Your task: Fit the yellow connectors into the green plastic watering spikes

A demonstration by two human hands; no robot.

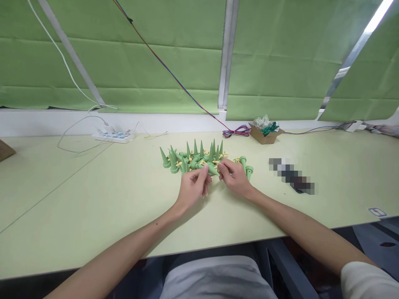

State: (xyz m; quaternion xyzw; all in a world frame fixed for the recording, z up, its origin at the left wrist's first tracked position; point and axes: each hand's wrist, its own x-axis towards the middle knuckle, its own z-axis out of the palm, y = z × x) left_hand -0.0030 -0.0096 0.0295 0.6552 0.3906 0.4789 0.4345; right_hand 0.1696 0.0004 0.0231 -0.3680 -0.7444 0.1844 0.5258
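In the head view I see the left hand (193,185) pinching one green cone (213,169) between its thumb and its fingers. The cone lies on its side, its narrow tip directed to the right and a little toward the person. The right hand (234,177) is just beside this tip, with thumb and forefinger brought closely together; whether a small piece is between them, I cannot tell.

Directly behind the hands is the group of green cones (195,146), many upright and some lying, with small yellow pieces (178,164) among them. These stand close in front of the fingers, and the left hand covers a part of them from me. Two more green pieces (243,160) are just beyond the right hand, partly hidden by it.

Farther on the table (124,207), to the right, there is a pixelated object (291,176). Near the wall I find a small cardboard box (264,137), a coiled cable (237,131) and, at left, a white power strip (115,137).

Both forearms come from the near edge and converge inward; the wrists are low over the table, the fingers bent.
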